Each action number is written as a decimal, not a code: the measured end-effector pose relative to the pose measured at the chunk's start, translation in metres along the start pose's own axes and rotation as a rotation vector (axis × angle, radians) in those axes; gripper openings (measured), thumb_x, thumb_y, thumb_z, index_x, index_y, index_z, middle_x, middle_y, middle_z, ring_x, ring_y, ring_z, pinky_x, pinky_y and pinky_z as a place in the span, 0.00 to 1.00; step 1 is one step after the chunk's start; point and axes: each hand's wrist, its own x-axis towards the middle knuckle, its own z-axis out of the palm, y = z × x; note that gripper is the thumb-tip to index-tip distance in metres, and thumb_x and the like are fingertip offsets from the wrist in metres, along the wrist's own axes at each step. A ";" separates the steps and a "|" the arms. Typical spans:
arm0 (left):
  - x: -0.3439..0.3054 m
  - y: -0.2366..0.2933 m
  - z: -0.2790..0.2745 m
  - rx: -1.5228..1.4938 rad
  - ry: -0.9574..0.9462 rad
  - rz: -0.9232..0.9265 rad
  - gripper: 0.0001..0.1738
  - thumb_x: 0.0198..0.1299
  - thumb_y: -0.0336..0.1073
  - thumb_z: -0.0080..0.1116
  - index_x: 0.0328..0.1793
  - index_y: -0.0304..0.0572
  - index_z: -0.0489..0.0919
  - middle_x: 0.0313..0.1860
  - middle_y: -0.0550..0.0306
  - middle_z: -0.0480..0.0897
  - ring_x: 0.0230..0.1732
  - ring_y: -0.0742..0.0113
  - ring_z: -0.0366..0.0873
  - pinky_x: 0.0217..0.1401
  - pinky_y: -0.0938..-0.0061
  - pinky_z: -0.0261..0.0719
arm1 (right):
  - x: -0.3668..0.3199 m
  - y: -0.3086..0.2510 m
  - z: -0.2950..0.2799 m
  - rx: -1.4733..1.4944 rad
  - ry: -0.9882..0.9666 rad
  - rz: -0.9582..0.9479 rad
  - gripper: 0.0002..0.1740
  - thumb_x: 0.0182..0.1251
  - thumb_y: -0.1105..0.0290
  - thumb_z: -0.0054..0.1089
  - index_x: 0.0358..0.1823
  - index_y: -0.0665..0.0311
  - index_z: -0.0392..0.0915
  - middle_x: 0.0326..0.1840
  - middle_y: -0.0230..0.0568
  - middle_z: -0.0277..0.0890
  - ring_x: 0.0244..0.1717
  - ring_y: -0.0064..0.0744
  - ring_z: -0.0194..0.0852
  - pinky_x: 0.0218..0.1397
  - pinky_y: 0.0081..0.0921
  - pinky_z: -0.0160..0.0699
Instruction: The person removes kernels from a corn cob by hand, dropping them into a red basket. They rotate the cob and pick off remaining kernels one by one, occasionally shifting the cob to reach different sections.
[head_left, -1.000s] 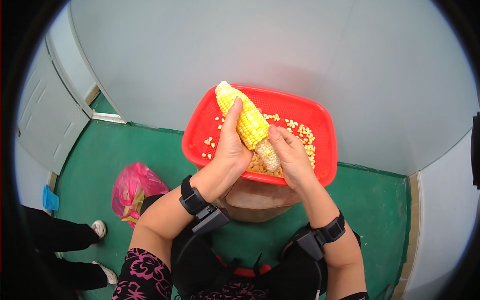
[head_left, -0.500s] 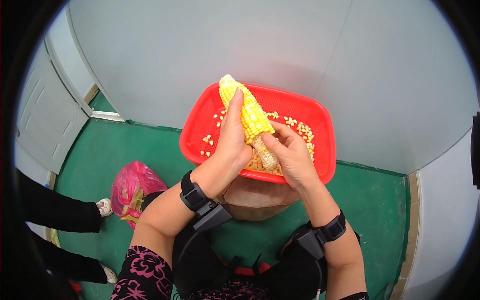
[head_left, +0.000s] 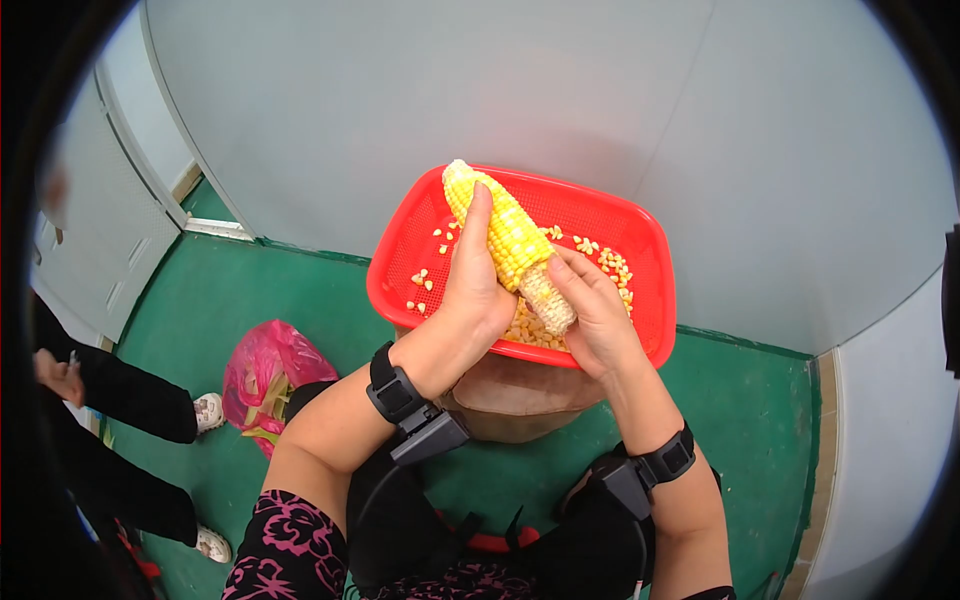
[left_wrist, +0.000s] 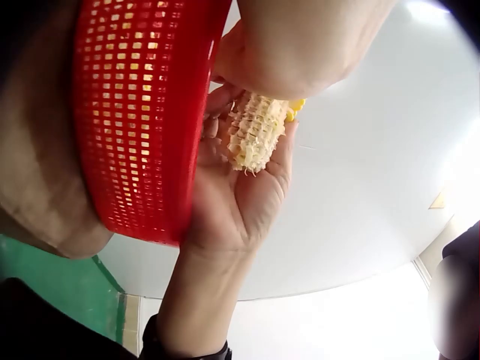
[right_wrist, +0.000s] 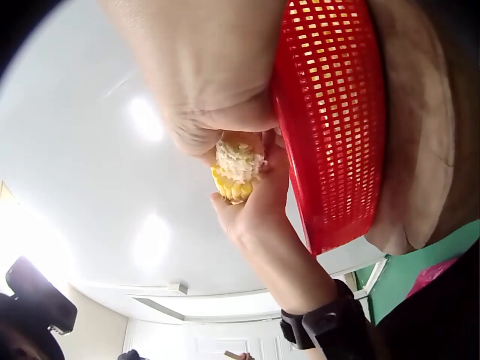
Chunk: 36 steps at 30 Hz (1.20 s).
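A yellow corn cob (head_left: 510, 235) slants over a red plastic basket (head_left: 655, 300), its lower end stripped of kernels down to the pale core. My left hand (head_left: 475, 285) grips the cob's kernel-covered upper part, thumb lying along its top side. The right hand (head_left: 600, 315) holds the lower part, with the thumb at the border between kernels and bare core. In the left wrist view the stripped core (left_wrist: 255, 135) shows its empty sockets. Loose kernels (head_left: 613, 268) lie inside the basket, more heaped beneath the hands. The right fingers are partly hidden behind the cob.
The basket stands on a brown stump-like block (head_left: 520, 400). A pink plastic bag (head_left: 270, 365) with husks lies on the green floor (head_left: 760, 430) at the left. Another person's legs (head_left: 130, 400) are beside it. A grey wall (head_left: 780, 170) rises behind the basket.
The cob and both hands have shifted slightly, with the right thumb staying near the kernel edge. At the left, the other person's legs have moved and a hand has come into view.
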 end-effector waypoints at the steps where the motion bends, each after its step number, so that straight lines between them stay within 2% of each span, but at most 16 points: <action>1: 0.001 -0.001 -0.003 0.008 0.000 0.002 0.23 0.58 0.57 0.50 0.47 0.48 0.69 0.37 0.61 0.74 0.40 0.68 0.73 0.45 0.69 0.74 | 0.000 0.001 -0.001 -0.017 0.001 0.000 0.22 0.60 0.69 0.58 0.54 0.70 0.66 0.49 0.40 0.69 0.49 0.25 0.69 0.53 0.21 0.69; 5: 0.005 -0.006 -0.011 0.088 -0.036 0.044 0.23 0.59 0.57 0.50 0.47 0.48 0.69 0.37 0.62 0.74 0.40 0.69 0.73 0.45 0.70 0.74 | -0.001 -0.002 -0.002 -0.042 -0.012 0.026 0.26 0.57 0.71 0.61 0.55 0.70 0.63 0.47 0.39 0.69 0.49 0.26 0.69 0.53 0.23 0.69; 8: -0.002 -0.013 -0.008 0.216 -0.107 0.174 0.23 0.59 0.56 0.51 0.48 0.47 0.69 0.37 0.62 0.74 0.40 0.70 0.73 0.44 0.71 0.74 | -0.001 0.002 0.000 -0.117 0.020 0.000 0.31 0.53 0.73 0.65 0.57 0.70 0.59 0.49 0.41 0.68 0.51 0.27 0.68 0.54 0.24 0.69; 11: -0.004 -0.006 -0.001 0.119 -0.092 0.075 0.22 0.59 0.55 0.51 0.48 0.46 0.69 0.37 0.62 0.74 0.40 0.71 0.73 0.44 0.72 0.74 | -0.003 -0.004 0.003 -0.119 -0.002 0.021 0.35 0.51 0.73 0.67 0.58 0.69 0.57 0.49 0.41 0.67 0.51 0.28 0.67 0.55 0.25 0.68; 14: -0.001 -0.001 -0.002 0.112 -0.096 0.049 0.22 0.59 0.54 0.52 0.48 0.46 0.69 0.39 0.63 0.75 0.40 0.71 0.73 0.45 0.71 0.73 | -0.003 -0.001 0.002 -0.179 -0.029 -0.033 0.33 0.53 0.71 0.65 0.58 0.69 0.58 0.49 0.41 0.67 0.51 0.27 0.67 0.54 0.24 0.69; 20: 0.006 -0.006 -0.004 0.167 0.056 0.156 0.23 0.58 0.53 0.53 0.52 0.46 0.69 0.41 0.61 0.74 0.46 0.69 0.72 0.51 0.69 0.72 | 0.001 -0.002 -0.003 -0.080 0.002 0.085 0.20 0.63 0.64 0.54 0.52 0.69 0.67 0.45 0.36 0.71 0.47 0.23 0.70 0.50 0.23 0.71; 23: 0.014 -0.007 -0.012 0.130 -0.017 0.111 0.24 0.58 0.52 0.54 0.54 0.47 0.67 0.43 0.60 0.74 0.48 0.68 0.71 0.54 0.67 0.70 | 0.005 0.006 -0.008 -0.061 0.104 0.033 0.17 0.68 0.62 0.47 0.51 0.66 0.68 0.49 0.37 0.71 0.49 0.27 0.70 0.53 0.27 0.71; 26: 0.017 -0.002 -0.014 0.014 -0.066 -0.003 0.23 0.58 0.51 0.54 0.54 0.47 0.67 0.44 0.61 0.74 0.48 0.67 0.71 0.55 0.65 0.69 | 0.005 0.002 -0.005 0.064 0.138 0.008 0.18 0.68 0.61 0.45 0.50 0.67 0.68 0.48 0.39 0.72 0.48 0.28 0.72 0.53 0.29 0.72; 29: 0.005 -0.004 -0.005 0.002 -0.019 -0.013 0.22 0.58 0.48 0.55 0.52 0.46 0.68 0.44 0.60 0.74 0.48 0.66 0.72 0.54 0.66 0.70 | 0.006 0.005 -0.011 0.034 0.139 -0.037 0.19 0.68 0.59 0.45 0.50 0.68 0.69 0.48 0.40 0.72 0.48 0.29 0.72 0.52 0.28 0.73; 32: 0.005 -0.008 -0.006 0.007 -0.050 -0.010 0.18 0.56 0.42 0.60 0.48 0.46 0.69 0.39 0.63 0.74 0.40 0.71 0.73 0.44 0.72 0.75 | 0.005 0.005 -0.006 -0.004 0.171 -0.074 0.19 0.67 0.58 0.48 0.43 0.68 0.73 0.40 0.36 0.75 0.39 0.21 0.74 0.43 0.20 0.74; 35: 0.004 -0.003 -0.004 0.006 -0.035 -0.010 0.17 0.55 0.40 0.61 0.47 0.45 0.69 0.38 0.62 0.74 0.39 0.71 0.74 0.41 0.72 0.76 | 0.004 0.002 0.001 0.053 0.143 -0.026 0.19 0.67 0.57 0.48 0.43 0.68 0.74 0.39 0.36 0.75 0.37 0.19 0.73 0.40 0.19 0.74; 36: 0.005 -0.002 -0.005 0.038 -0.030 0.001 0.18 0.56 0.42 0.59 0.48 0.45 0.68 0.40 0.61 0.73 0.41 0.69 0.73 0.45 0.70 0.75 | 0.003 0.000 0.002 -0.011 0.138 -0.007 0.19 0.67 0.57 0.48 0.43 0.68 0.74 0.39 0.36 0.75 0.37 0.19 0.73 0.39 0.19 0.75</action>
